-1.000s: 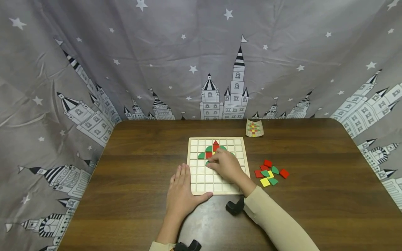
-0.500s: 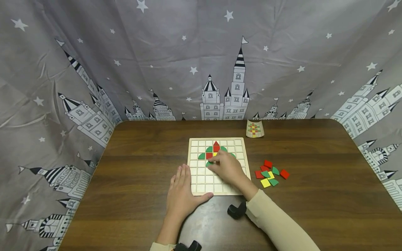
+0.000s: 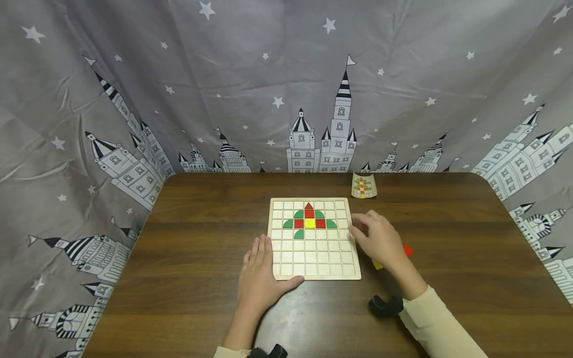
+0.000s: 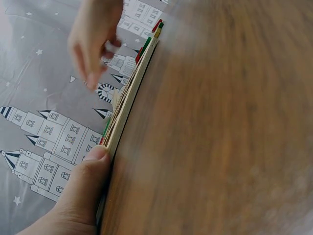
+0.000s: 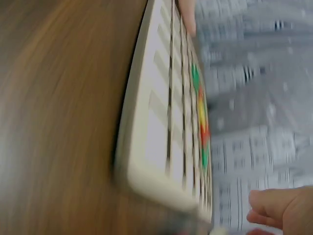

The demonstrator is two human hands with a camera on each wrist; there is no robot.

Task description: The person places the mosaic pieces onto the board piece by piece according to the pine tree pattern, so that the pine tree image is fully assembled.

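Note:
A pale wooden grid board point(image 3: 322, 257) lies on the table, with several coloured pieces set in its upper cells. Among these are a red triangle point(image 3: 309, 206) at the top, a yellow square point(image 3: 310, 223) and a lone green quarter-circle point(image 3: 299, 234) in a lower row. My left hand point(image 3: 257, 276) rests along the board's left side, its thumb on the front edge. Just past the right edge hovers my right hand point(image 3: 378, 242), its fingers loosely bent with nothing visible between them. It hides most of the loose pieces; a red one point(image 3: 407, 249) and a yellow one point(image 3: 377, 265) peek out.
A small curved pattern card point(image 3: 363, 186) stands at the table's back edge, right of the board. Behind the wooden table point(image 3: 201, 223) hangs a grey curtain point(image 3: 250, 74) printed with castles and stars. Black wrist mounts are on both arms.
My right hand has let go of the green quarter-circle in its cell and moved right, off the board to above the loose pieces. The left hand has stayed in place.

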